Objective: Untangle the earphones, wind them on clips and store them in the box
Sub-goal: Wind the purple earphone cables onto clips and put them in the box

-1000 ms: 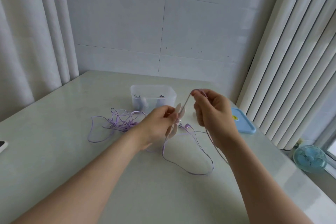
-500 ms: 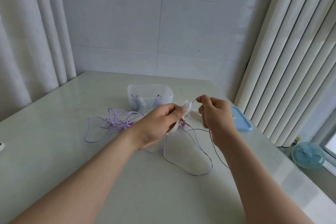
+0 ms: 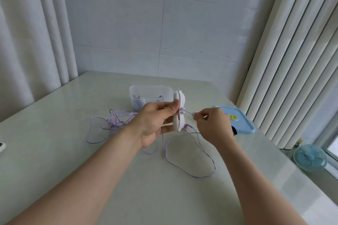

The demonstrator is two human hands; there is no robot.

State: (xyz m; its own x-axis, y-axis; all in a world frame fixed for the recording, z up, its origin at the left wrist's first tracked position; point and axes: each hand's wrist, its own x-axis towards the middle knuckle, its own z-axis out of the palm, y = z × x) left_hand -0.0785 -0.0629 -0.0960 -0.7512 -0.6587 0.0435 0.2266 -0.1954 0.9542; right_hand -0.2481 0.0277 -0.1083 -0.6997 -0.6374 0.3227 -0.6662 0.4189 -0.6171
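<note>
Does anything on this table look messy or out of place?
Yes: a tangled heap of purple earphone cord sprawls on the table left of the clear box, unwound. The blue lid lies off, to its right.

soft, even daylight seems to come from the window at right. the table shows a pale sheen; the right hand is motion-blurred, and the edges bow.

Head-worn camera looks forward and down, close over the table.
</note>
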